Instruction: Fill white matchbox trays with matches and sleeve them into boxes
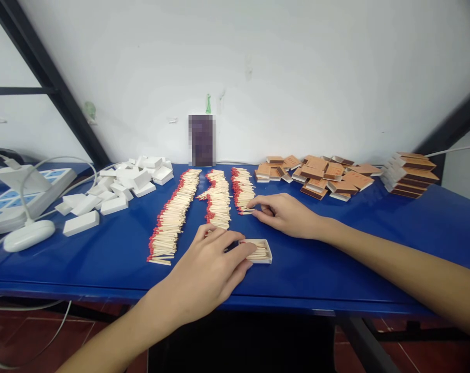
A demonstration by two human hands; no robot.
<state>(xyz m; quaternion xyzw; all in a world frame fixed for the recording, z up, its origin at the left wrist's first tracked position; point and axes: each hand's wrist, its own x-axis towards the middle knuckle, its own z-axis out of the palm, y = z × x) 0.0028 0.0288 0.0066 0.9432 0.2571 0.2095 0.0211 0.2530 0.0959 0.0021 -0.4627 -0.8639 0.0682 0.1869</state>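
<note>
A small white matchbox tray [269,253] with several matches [260,252] in it lies near the table's front. My left hand [215,264] grips its left end, thumb at the near side and index finger over the matches; that end is hidden. My right hand [285,213] pinches at the near end of the right-hand row of matches [242,187], thumb and index fingertips on the sticks. Two more rows of red-tipped matches, a middle row [218,204] and a longer left row [171,217], run away from me. The near end of the middle row is behind my left hand.
White matchbox trays [131,178] are heaped at left, beside a power strip [52,189] with a charger and cables. Orange matchbox sleeves [316,168] lie scattered at back right, near a stack of matchboxes [411,176]. A blurred dark rectangle [202,140] leans against the wall.
</note>
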